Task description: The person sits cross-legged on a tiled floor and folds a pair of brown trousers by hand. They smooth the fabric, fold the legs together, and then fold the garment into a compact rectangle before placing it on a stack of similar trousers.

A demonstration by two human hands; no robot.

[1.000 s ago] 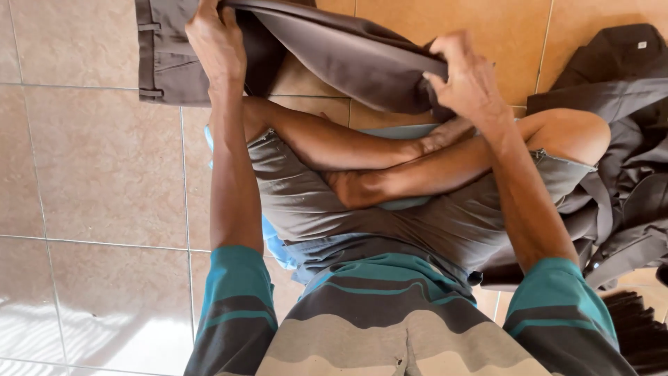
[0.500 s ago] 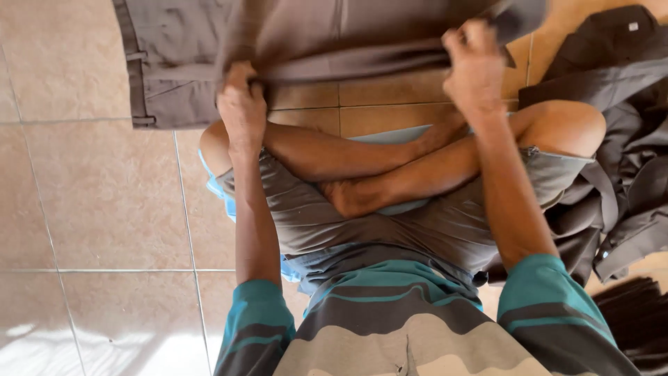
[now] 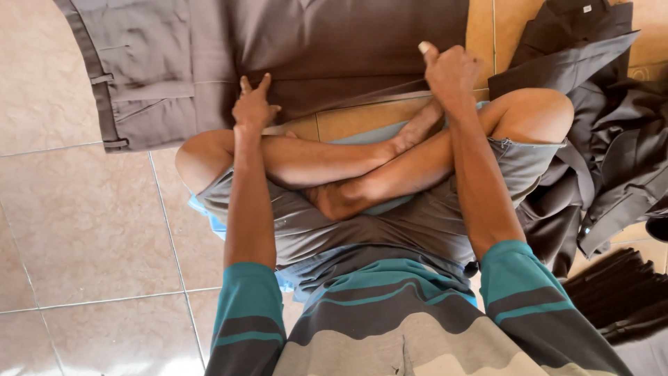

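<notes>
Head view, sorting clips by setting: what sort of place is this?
Likely a home or small workshop floor: glazed tan floor tiles, grey trousers spread flat under both hands, dark garments heaped alongside.

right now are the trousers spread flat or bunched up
Spread flat: the trousers lie smooth on the tiled floor, waistband to the left, both hands on the near edge.

Camera spot: it sits on the person's head.
Way it looks: straight down, over the chest and crossed legs to the tiled floor (image 3: 90, 230).
How near: very close; the arms fill the middle, and the left hand (image 3: 254, 108) and right hand (image 3: 451, 69) reach the top part.
Top edge: the grey trousers (image 3: 313, 49) lie there, cut off.
Right edge: a pile of dark clothes (image 3: 612, 160).
Other views: only this one, so nothing is shared.
</notes>
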